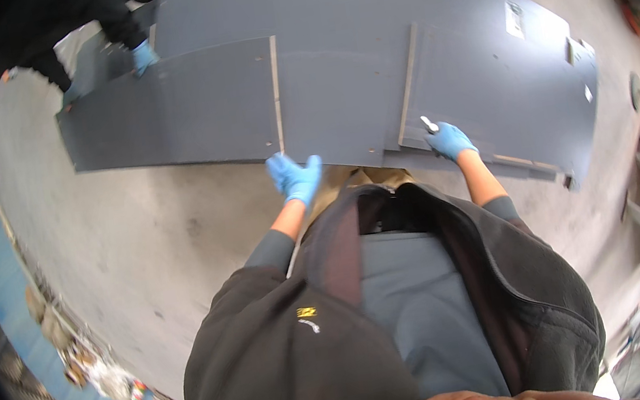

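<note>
My left hand (297, 179), in a blue glove, is open with fingers apart at the near end of a pale edge strip (277, 95) on a dark grey panel (168, 111). Whether it touches the panel cannot be told. My right hand (452, 140), also in a blue glove, is closed around a small hand tool (430, 124) with a white end; its exact kind is unclear. The tool is over the near edge of another grey panel (484, 87), beside its pale left edge strip (409, 85). Both panels lie on a larger grey sheet (335, 75).
At the far left, a person in dark clothes rests a blue-gloved hand (144, 57) on the left panel's far edge. White labels (514, 20) are on the right of the sheet. Concrete floor (123, 252) surrounds it. Assorted items (98, 370) lie along the blue strip at left.
</note>
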Available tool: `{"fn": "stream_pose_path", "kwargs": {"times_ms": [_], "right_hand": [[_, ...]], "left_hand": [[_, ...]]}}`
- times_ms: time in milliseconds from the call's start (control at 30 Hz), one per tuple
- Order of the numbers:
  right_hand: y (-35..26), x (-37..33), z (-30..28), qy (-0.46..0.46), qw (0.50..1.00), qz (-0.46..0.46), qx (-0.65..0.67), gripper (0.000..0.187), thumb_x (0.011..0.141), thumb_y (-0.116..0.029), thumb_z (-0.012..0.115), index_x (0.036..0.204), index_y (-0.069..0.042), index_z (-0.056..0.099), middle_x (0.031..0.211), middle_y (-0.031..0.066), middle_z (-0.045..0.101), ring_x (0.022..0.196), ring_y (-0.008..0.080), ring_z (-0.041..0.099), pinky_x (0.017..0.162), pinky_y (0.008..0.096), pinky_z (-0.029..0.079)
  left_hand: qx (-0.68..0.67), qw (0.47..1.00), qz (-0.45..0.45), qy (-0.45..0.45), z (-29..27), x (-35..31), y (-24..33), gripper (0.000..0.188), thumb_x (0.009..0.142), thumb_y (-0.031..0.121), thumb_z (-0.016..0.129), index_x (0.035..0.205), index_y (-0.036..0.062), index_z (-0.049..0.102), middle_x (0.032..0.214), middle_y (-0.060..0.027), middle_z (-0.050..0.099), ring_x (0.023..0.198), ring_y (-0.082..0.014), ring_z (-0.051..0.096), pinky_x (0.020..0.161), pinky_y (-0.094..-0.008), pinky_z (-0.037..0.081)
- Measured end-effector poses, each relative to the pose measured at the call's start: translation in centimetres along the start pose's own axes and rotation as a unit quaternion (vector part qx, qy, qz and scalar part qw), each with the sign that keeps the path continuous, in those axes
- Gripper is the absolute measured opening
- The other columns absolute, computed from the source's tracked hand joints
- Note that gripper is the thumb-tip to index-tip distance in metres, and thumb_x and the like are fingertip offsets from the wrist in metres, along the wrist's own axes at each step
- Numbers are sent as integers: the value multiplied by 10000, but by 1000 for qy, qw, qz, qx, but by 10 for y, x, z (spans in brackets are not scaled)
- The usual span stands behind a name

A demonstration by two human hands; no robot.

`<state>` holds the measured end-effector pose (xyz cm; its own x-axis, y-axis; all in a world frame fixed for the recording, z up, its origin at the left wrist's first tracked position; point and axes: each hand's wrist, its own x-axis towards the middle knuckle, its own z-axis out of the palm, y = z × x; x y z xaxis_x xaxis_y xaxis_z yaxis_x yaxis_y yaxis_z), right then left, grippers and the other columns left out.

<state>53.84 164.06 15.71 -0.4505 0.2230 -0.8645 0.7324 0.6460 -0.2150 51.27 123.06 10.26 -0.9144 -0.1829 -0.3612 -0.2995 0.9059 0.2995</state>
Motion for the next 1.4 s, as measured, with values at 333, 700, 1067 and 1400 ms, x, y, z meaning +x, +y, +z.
{"fn": "stream_pose_path", "kwargs": {"times_ms": [333,700,1067,1400], "right_hand": [[23,3,12,117,990,73,16,441,944,-416,701,1240,-91,741,1263,211,754,1191,401,716,1030,483,553],[159,66,-78,316,914,235,95,713,889,-391,827,1444,-32,558,1443,234,649,1325,392,658,1087,473,550],[100,105,-112,198,956,193,97,748,842,-505,879,1325,23,660,1280,225,754,1201,355,742,1011,438,589],[105,98,-116,187,959,176,119,688,823,-462,884,1337,-54,680,1387,201,707,1299,368,682,1075,459,559]], "left_hand": [[-480,754,-436,-101,21,99,-56,917,882,523,869,1587,68,498,1710,-103,433,1496,-338,475,1208,-608,385],[-421,768,-476,-76,22,116,-46,841,898,411,865,1596,121,494,1708,-96,429,1494,-327,472,1188,-650,376],[-319,842,-431,53,35,91,2,664,830,321,944,1308,-72,702,1421,-190,696,1257,-306,660,1133,-484,501],[7,997,1,73,66,9,137,898,835,460,834,1451,-109,513,1595,-349,435,1470,-475,464,1211,-526,413]]}}
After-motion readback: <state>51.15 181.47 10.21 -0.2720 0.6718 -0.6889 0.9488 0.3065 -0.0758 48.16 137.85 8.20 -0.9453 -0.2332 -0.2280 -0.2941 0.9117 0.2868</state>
